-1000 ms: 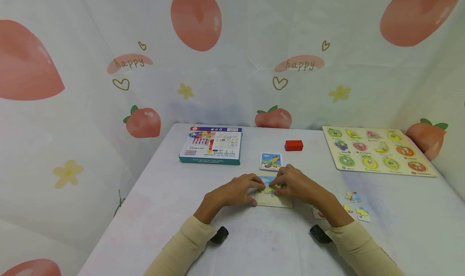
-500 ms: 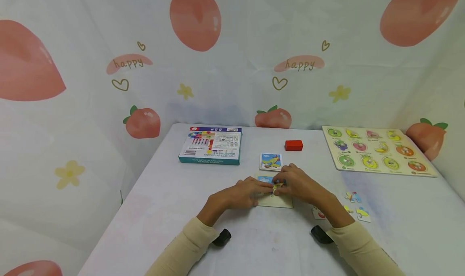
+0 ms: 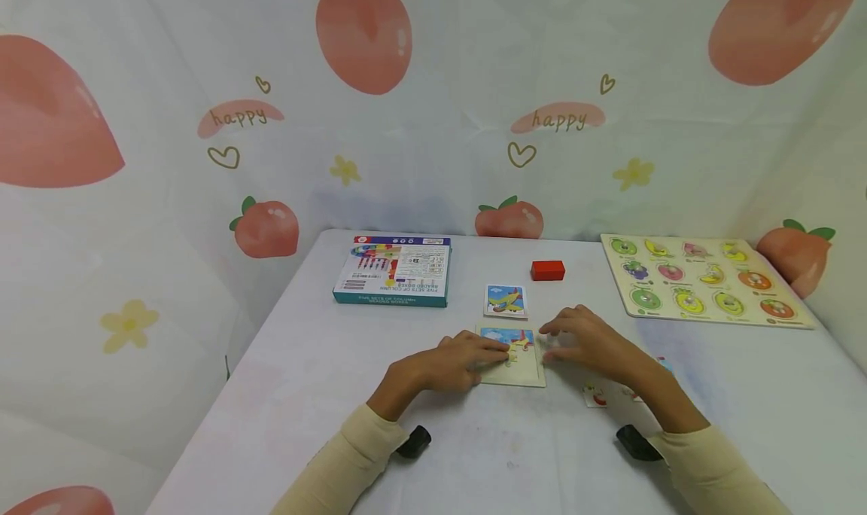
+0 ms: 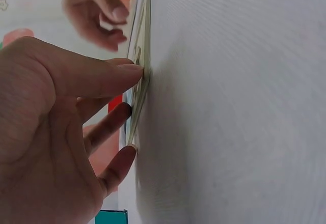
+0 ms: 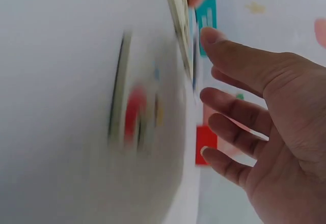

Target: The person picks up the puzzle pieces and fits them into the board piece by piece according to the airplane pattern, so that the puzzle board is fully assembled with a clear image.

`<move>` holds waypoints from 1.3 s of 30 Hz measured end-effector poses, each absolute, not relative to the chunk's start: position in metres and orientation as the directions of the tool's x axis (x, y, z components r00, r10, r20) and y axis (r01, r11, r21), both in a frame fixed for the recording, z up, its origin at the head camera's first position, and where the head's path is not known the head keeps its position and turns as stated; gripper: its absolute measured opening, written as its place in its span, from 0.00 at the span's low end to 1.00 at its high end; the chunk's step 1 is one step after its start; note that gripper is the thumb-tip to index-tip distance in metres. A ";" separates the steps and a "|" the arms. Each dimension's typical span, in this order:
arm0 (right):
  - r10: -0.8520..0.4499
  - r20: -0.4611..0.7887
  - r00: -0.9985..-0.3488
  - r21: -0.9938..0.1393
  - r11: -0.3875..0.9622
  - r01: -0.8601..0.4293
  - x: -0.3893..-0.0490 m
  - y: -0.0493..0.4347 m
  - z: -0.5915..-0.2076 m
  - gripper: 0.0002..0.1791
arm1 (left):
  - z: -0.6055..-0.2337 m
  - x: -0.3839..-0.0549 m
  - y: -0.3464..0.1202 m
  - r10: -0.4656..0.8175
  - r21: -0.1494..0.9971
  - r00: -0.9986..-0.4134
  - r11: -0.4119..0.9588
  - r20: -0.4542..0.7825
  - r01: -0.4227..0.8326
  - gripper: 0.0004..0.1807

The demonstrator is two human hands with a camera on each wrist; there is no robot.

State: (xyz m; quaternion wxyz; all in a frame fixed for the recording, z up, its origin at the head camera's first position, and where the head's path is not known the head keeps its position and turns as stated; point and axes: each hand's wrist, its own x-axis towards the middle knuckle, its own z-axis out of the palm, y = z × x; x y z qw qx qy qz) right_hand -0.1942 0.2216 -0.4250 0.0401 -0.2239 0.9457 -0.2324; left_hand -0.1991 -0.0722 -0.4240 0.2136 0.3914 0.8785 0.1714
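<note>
In the head view my left hand reaches over a small wooden puzzle board, its index finger and thumb resting on the board. The left wrist view shows the thumb on the board and other fingertips at its edge. Puzzle pieces with a blue sky and a red and yellow plane fill the board's upper part; the left fingers hide some of them. Just right of the board, my right hand holds nothing, its fingers spread and slightly bent. Behind the board lies a card with a yellow plane picture.
Loose puzzle pieces lie under the right forearm, partly hidden. A red block stands behind the card. A boxed game is at the back left, and a fruit puzzle board at the back right. A patterned cloth hangs behind the table.
My right hand has let go of the puzzle and drawn off to the right. The left hand has shifted right, its fingers farther over the board.
</note>
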 end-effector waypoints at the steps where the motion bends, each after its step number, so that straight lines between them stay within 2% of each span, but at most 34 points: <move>1: -0.430 0.027 -0.902 -0.461 0.796 -0.393 -0.192 0.228 -0.424 0.22 | -0.424 -0.199 -0.072 0.760 0.473 -0.604 0.635 -0.240 0.612 0.33; 10: -0.328 0.085 -0.941 -0.454 0.828 -0.330 -0.170 0.295 -0.424 0.22 | -0.426 -0.200 -0.073 0.761 0.494 -0.607 0.628 -0.228 0.602 0.32; 21: -0.215 0.002 -0.977 -0.470 0.862 -0.190 -0.154 0.359 -0.424 0.28 | -0.428 -0.203 -0.075 0.764 0.510 -0.601 0.623 -0.233 0.594 0.33; 30: -0.199 -0.072 -0.977 -0.468 0.872 -0.143 -0.149 0.381 -0.428 0.26 | -0.427 -0.202 -0.075 0.768 0.500 -0.597 0.620 -0.231 0.605 0.34; 39: -0.222 -0.050 -0.974 -0.474 0.863 -0.172 -0.148 0.382 -0.433 0.19 | -0.430 -0.203 -0.075 0.760 0.506 -0.606 0.628 -0.235 0.591 0.35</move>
